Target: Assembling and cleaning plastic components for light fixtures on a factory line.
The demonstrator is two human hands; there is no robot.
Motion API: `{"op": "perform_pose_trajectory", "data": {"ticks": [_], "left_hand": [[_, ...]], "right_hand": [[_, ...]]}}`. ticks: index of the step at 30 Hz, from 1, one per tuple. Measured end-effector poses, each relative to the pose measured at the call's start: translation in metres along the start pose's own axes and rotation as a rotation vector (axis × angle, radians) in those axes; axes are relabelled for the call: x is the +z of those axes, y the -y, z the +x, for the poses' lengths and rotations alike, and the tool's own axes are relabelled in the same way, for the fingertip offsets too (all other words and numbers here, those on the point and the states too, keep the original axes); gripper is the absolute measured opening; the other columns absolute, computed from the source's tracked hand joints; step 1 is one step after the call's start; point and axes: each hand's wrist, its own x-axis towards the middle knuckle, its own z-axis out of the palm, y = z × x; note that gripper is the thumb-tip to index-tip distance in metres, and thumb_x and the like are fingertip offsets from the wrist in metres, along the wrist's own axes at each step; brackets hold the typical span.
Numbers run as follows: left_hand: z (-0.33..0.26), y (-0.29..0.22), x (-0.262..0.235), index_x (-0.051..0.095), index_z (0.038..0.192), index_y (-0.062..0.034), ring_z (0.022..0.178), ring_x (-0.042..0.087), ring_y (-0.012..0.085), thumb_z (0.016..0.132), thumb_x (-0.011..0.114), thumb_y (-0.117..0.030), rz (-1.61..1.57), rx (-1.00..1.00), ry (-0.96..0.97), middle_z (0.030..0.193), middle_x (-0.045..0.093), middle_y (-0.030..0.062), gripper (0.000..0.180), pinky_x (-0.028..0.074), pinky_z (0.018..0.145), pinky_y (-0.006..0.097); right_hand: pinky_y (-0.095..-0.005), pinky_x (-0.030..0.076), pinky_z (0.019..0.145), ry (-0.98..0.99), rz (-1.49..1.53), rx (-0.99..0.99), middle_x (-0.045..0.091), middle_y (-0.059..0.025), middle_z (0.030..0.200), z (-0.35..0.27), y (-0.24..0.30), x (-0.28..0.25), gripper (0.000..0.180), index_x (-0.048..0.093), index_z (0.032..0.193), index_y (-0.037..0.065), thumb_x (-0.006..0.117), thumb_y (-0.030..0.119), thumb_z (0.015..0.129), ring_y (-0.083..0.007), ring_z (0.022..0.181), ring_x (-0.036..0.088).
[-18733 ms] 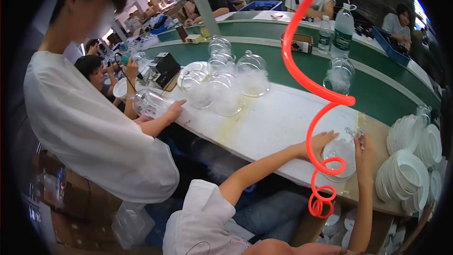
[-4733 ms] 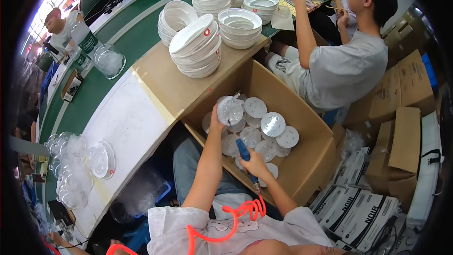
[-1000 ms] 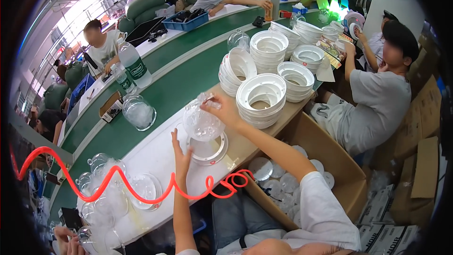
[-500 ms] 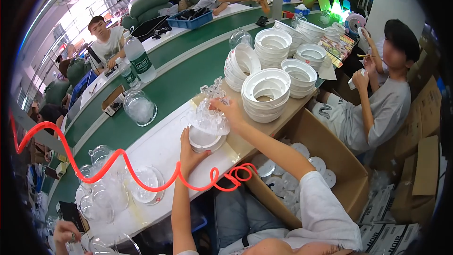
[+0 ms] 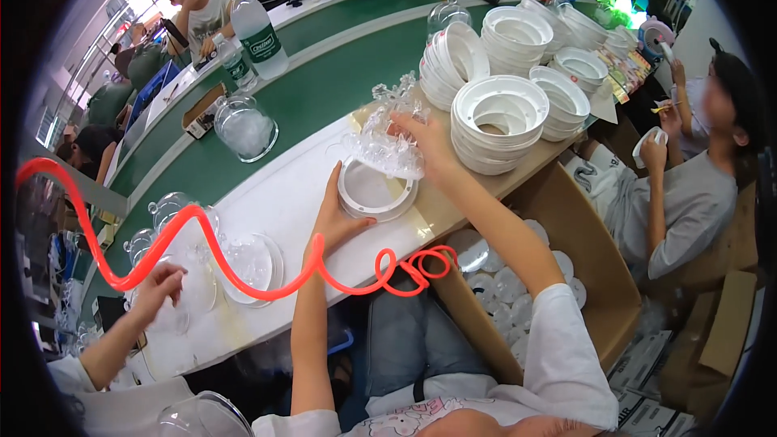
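A white plastic ring base [image 5: 350, 186] rests on the white tabletop in front of me. My left hand [image 5: 340, 217] curves round its near left side, thumb and fingers against the rim. Just above the base, a clear plastic ornament [image 5: 387, 154] with a round, frilled bottom and branching figures is held tilted. My right hand [image 5: 421, 139] grips it from the right side. The ornament's lower edge overlaps the far rim of the base; whether they touch I cannot tell. Part of the base is hidden beneath it.
Stacks of white rings [image 5: 500, 113] stand to the right. A cardboard box [image 5: 595, 279] of clear discs lies below the table edge. A red coiled hose [image 5: 202, 231] crosses in front. Clear domes [image 5: 174, 210] and a co-worker's hand [image 5: 160, 291] are at left, beyond them a green conveyor [image 5: 324, 109].
The view has shifted, so the bench appears higher and further right. The co-worker's hand at left has come up beside the clear domes. My two hands keep their holds.
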Motion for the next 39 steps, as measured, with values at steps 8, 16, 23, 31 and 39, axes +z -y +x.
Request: {"op": "perform_pose_trajectory", "data": {"ticks": [8, 16, 23, 31, 39], "left_hand": [[0.003, 0.009, -0.002, 0.001, 0.142, -0.0098, 0.131, 0.022, 0.0260, 0.044, 0.082, -0.001, -0.011, -0.009, 0.009, 0.142, 0.021, 0.0173, 0.127, 0.017, 0.108, 0.033], [0.005, 0.008, 0.001, -0.003, 0.141, -0.0074, 0.132, 0.022, 0.0310, 0.044, 0.083, -0.007, 0.053, 0.003, 0.019, 0.143, 0.018, 0.0210, 0.129, 0.021, 0.108, 0.035], [0.002, 0.009, 0.002, 0.000, 0.140, -0.0041, 0.128, 0.027, 0.0336, 0.043, 0.085, -0.013, 0.074, 0.047, -0.021, 0.138, 0.025, 0.0227, 0.130, 0.024, 0.107, 0.036], [-0.007, -0.005, 0.018, -0.004, 0.138, 0.0013, 0.123, 0.032, 0.0326, 0.042, 0.087, -0.020, 0.446, 0.042, -0.207, 0.136, 0.018, 0.0245, 0.134, 0.029, 0.103, 0.037], [-0.005, 0.006, 0.026, -0.005, 0.137, 0.0022, 0.127, 0.028, 0.0318, 0.046, 0.087, -0.021, 0.234, 0.097, -0.161, 0.137, 0.020, 0.0266, 0.131, 0.027, 0.105, 0.037]], "right_hand": [[-0.0251, 0.045, 0.070, 0.145, -0.455, -0.316, 0.064, -0.0063, 0.080, 0.002, -0.026, 0.003, 0.027, 0.062, 0.086, 0.002, 0.071, 0.024, 0.075, -0.0118, 0.076, 0.058], [-0.0326, 0.048, 0.065, 0.120, -0.635, -0.521, 0.066, -0.0139, 0.079, 0.010, -0.034, 0.003, 0.035, 0.062, 0.084, 0.001, 0.070, 0.033, 0.072, -0.0251, 0.073, 0.065], [-0.0338, 0.048, 0.065, -0.013, -0.704, -0.525, 0.066, -0.0140, 0.078, 0.003, -0.045, 0.008, 0.037, 0.062, 0.082, 0.002, 0.069, 0.037, 0.072, -0.0263, 0.072, 0.064], [-0.0340, 0.048, 0.063, -0.039, -0.735, -0.501, 0.065, -0.0123, 0.075, 0.003, -0.048, -0.002, 0.035, 0.061, 0.079, 0.003, 0.069, 0.036, 0.072, -0.0262, 0.069, 0.064], [-0.0339, 0.048, 0.062, -0.085, -0.787, -0.529, 0.065, -0.0116, 0.072, -0.002, -0.054, 0.004, 0.033, 0.061, 0.079, 0.004, 0.070, 0.034, 0.071, -0.0253, 0.067, 0.063]]}}
